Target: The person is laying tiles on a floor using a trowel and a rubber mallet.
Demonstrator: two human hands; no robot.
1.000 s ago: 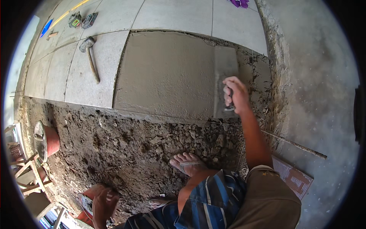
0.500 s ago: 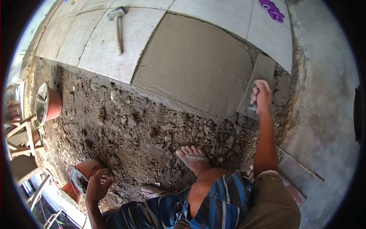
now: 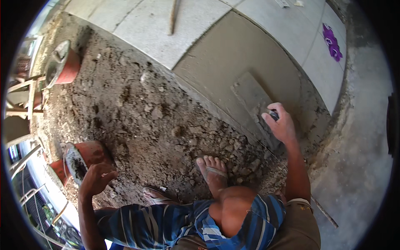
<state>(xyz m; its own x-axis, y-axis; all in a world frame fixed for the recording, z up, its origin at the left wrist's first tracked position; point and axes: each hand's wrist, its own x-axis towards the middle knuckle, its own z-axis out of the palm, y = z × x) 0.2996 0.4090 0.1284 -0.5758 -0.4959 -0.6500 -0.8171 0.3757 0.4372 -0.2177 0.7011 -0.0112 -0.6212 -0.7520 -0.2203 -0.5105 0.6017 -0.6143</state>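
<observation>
My right hand (image 3: 282, 124) is closed round the dark handle of a rectangular plastering trowel (image 3: 253, 96). The trowel's long, mortar-smeared blade lies over the smooth grey mortar bed (image 3: 221, 54), towards its right end. My left hand (image 3: 98, 178) hangs above the dirt on the left with nothing in it, fingers loosely curled and thumb apart. It is nearest to an orange bucket (image 3: 93, 152) that lies tipped, with dark residue inside; whether they touch I cannot tell.
Pale floor tiles (image 3: 158, 37) border the bed, with a hammer handle (image 3: 172, 18) on one. Purple sandals (image 3: 332, 42) lie far right. Another orange bucket (image 3: 68, 68) stands left on lumpy soil (image 3: 137, 112). A thin rod (image 3: 325, 212) lies on the concrete floor (image 3: 358, 146) at right.
The view has turned, so tiles and buckets sit higher. My right hand has swung the trowel from the bed's right edge leftward onto the mortar. My left hand stays near the tipped bucket.
</observation>
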